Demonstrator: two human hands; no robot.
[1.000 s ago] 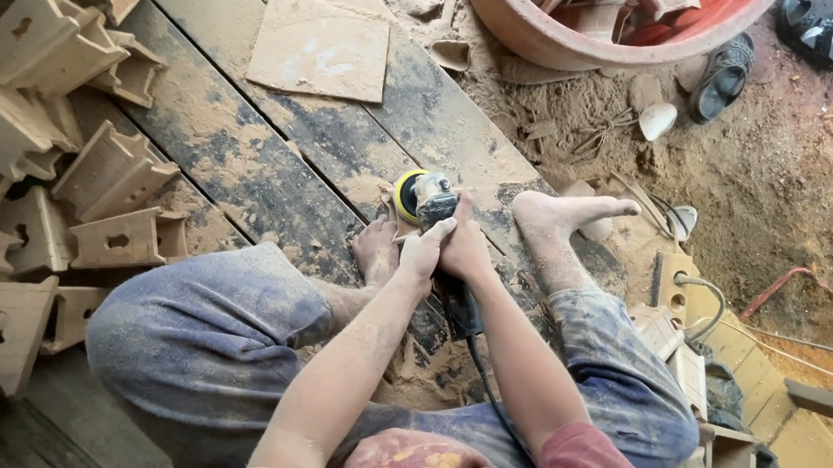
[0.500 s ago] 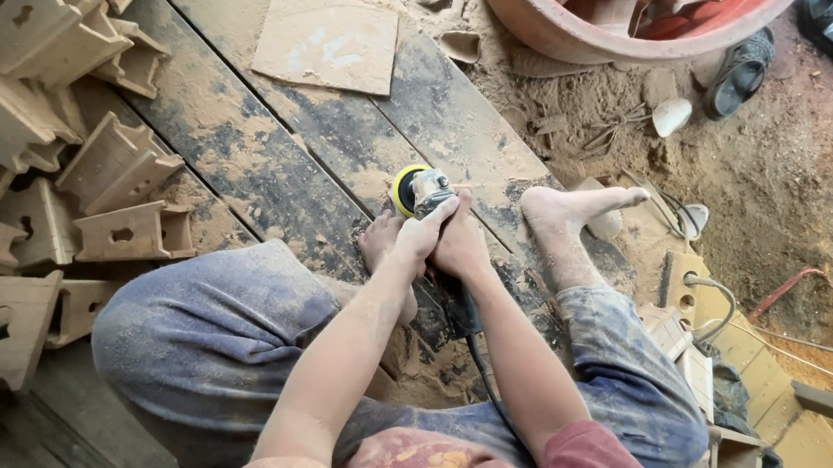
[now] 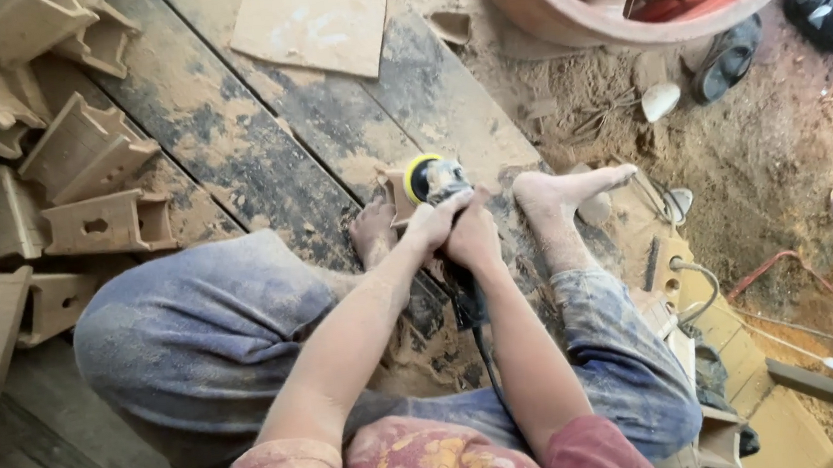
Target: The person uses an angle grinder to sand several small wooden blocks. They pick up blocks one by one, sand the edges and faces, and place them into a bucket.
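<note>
left hand (image 3: 432,221): wrapped over the sander (image 3: 435,180), next to the right
right hand (image 3: 474,241): clamped on the sander's body, just behind its yellow head
sander: on the dusty planks (image 3: 225,110), between both bare feet
wooden blocks (image 3: 88,152): heaped well left of the sander
red tub (image 3: 638,14): way up right of it

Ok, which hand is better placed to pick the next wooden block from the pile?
Left, probably. The pile of blocks lies on that side, the left hand holds the sander at its front, nearest it, and the right hand grips the body behind.
</note>
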